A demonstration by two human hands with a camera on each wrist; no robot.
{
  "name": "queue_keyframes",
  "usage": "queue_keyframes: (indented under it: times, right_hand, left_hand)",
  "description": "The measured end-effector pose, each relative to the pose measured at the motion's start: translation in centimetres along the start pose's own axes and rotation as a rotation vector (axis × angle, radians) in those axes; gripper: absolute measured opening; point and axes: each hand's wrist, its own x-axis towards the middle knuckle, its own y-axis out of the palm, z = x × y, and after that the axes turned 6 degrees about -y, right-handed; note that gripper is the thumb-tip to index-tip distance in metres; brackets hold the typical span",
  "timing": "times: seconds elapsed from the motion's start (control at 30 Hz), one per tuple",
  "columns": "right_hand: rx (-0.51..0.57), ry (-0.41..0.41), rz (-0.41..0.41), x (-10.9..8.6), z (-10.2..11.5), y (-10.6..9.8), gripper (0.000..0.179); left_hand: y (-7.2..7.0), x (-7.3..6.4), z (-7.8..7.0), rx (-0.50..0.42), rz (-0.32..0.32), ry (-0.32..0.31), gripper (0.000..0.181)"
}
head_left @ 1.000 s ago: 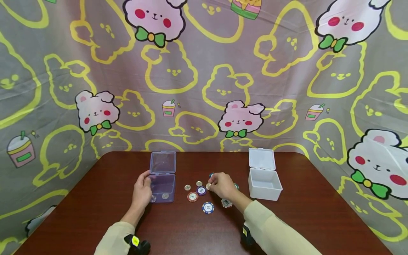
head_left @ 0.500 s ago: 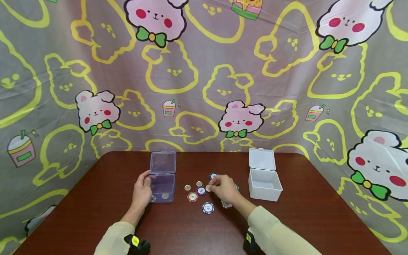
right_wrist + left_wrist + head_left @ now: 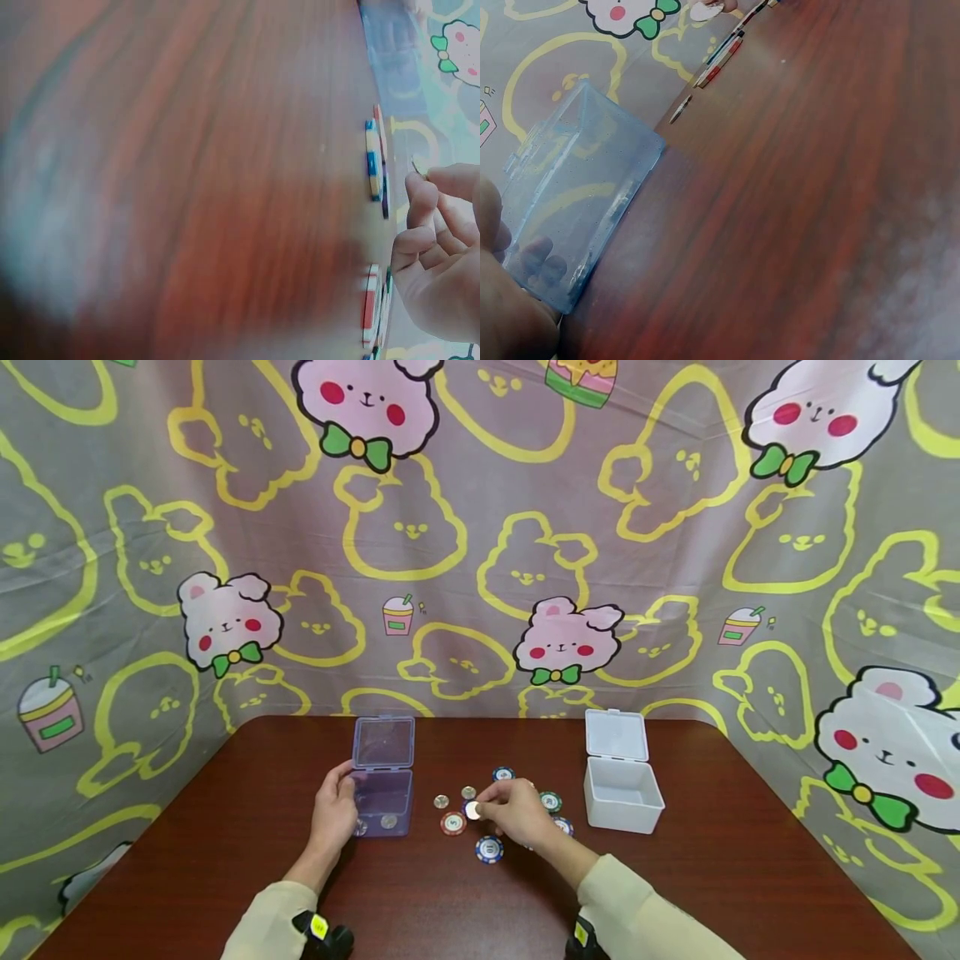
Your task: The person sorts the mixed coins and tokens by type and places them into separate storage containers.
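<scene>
My left hand (image 3: 335, 806) grips the left side of a translucent purple-blue plastic box (image 3: 382, 802), whose lid stands open at the back. Two silvery coins show inside it, one of them a coin (image 3: 388, 821) near the front wall. In the left wrist view, fingertips (image 3: 544, 262) appear through the clear wall. Thumb and index finger of my right hand (image 3: 519, 814) pinch a shiny coin (image 3: 472, 810), held above a purple chip that it mostly covers. The right wrist view shows this coin (image 3: 419, 166) edge-on, above the table.
Two coins, including a coin (image 3: 441, 802), lie between box and right hand. Around them are a red poker chip (image 3: 453, 823), a blue chip (image 3: 490, 849), a green chip (image 3: 551, 802) and several others. A white lidded box (image 3: 624, 793) stands open at right. A patterned cloth hangs behind the table.
My right hand has picked the coin up off the table and moved left with it, uncovering chips on its right. The left hand stays on the box.
</scene>
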Motion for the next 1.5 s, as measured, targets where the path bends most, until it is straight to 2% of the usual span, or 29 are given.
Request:
queue_keyframes:
  times: [0.27, 0.5, 0.67, 0.9, 1.13, 1.5]
  right_hand:
    - [0.08, 0.062, 0.004, -0.1, 0.7, 1.2, 0.006]
    - [0.22, 0.094, -0.012, 0.2, 1.6, 2.2, 0.01]
    - [0.277, 0.121, 0.001, 0.4, 2.0, 2.9, 0.011]
    - [0.319, 0.162, 0.007, 0.9, 2.5, 3.9, 0.009]
    - [0.369, 0.167, 0.009, 1.3, 3.1, 4.6, 0.011]
    - [0.402, 0.182, -0.034, 2.2, 3.9, 5.9, 0.015]
  left_hand:
    - [-0.1, 0.0, 0.0, 0.008, -0.006, 0.005, 0.038]
    - [-0.1, -0.1, 0.0, 0.004, 0.003, 0.009, 0.038]
    - [-0.1, 0.0, 0.0, 0.002, -0.001, 0.009, 0.038]
    - [0.0, 0.0, 0.1, 0.009, -0.014, 0.025, 0.037]
    - [0.0, -0.1, 0.0, 0.006, 0.0, 0.007, 0.038]
    - [0.0, 0.0, 0.1, -0.006, 0.007, -0.007, 0.038]
